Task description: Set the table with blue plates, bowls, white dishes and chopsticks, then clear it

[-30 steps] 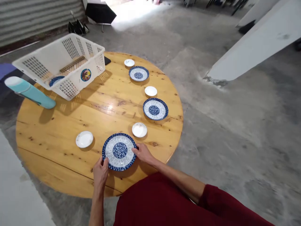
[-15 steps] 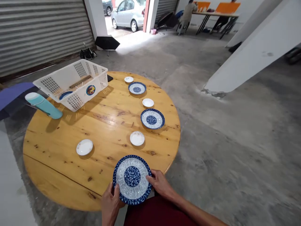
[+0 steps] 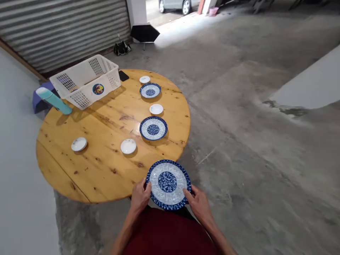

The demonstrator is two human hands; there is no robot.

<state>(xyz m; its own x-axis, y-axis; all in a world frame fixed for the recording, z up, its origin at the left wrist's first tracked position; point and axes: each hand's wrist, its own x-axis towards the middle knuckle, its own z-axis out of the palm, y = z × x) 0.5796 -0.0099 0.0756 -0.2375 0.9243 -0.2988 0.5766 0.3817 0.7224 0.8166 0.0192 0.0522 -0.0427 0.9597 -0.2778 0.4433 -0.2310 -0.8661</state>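
Observation:
A blue-and-white patterned plate (image 3: 168,184) is held between my two hands at the near edge of the round wooden table (image 3: 106,177). My left hand (image 3: 141,194) grips its left rim, thumb on top. On the opposite rim, my right hand (image 3: 198,202) pinches it the same way, fingers underneath and hidden. Beyond lie a matching plate (image 3: 153,128) and another one (image 3: 150,91) farther back. Small white dishes lie near them: one dish (image 3: 128,146) left of my plate, one (image 3: 79,144) farther left, one (image 3: 156,109) between the patterned plates, and one (image 3: 145,79) at the back.
A white plastic basket (image 3: 85,85) stands at the table's back left, with a teal bottle (image 3: 54,101) beside it and a dark phone-like slab (image 3: 123,75) behind. A black umbrella (image 3: 145,33) lies on the floor. A white pillar (image 3: 310,85) rises at right.
My view has swung and tilted down, so the table sits farther left. The held plate now appears at the table's near right edge, still in both hands.

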